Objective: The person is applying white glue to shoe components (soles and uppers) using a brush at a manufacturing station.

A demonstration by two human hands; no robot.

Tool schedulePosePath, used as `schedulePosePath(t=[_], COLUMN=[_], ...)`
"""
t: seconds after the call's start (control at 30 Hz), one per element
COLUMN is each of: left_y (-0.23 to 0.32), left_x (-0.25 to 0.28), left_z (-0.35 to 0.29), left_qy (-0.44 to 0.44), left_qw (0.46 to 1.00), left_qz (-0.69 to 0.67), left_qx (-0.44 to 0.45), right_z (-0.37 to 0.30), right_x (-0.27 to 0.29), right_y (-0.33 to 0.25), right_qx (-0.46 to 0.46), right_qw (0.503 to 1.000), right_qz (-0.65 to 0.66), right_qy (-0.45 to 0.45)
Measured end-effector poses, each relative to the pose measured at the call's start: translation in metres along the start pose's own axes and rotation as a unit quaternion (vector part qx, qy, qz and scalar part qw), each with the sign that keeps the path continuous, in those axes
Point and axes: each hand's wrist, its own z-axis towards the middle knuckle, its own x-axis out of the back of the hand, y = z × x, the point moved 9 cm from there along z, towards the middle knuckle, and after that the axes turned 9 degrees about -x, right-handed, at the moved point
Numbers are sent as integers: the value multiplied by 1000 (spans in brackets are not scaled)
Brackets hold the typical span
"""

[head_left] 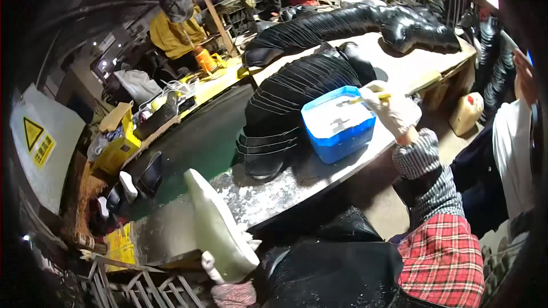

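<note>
My left hand (210, 267), in a pale glove, grips a long whitish shoe sole (217, 225) near its lower end. The thumb shows on one side and fingertips on the other; the palm is hidden behind the sole. My right hand (391, 108), also gloved, is closed around the yellowish handle of a brush (355, 101). The brush lies over a cut-open blue tub (342, 149), its tip at the white contents (334, 118). Beside the tub, a stack of nested black shoe uppers (297, 91) leans along the bench (268, 202), whose surface is splotched white.
A dark green conveyor belt (194, 145) carries black shoe parts (149, 175) and a white sole (128, 187). More black uppers (325, 25) line the far table. A yellow-clad person (178, 34) is beyond; another person's hand (524, 74) shows at right, near a jug (465, 115).
</note>
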Motion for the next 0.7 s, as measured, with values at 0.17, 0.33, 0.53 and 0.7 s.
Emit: schedulePosePath(t=[0.17, 0.33, 0.53, 0.7], left_y=[-46, -54, -56, -61], left_x=[9, 59, 69, 66], left_z=[-9, -77, -64, -51], left_qy=[120, 319, 235, 35], left_qw=[990, 944, 966, 968], left_qz=[-2, -62, -73, -248], left_qx=[-67, 52, 73, 21], right_z=[9, -10, -106, -134], right_x=[-17, -4, -151, -302], right_y=[27, 23, -138, -164], right_qx=[-66, -70, 113, 59], right_qw=[994, 990, 886, 814], right_qz=[12, 83, 225, 344], right_qy=[-92, -88, -388, -465])
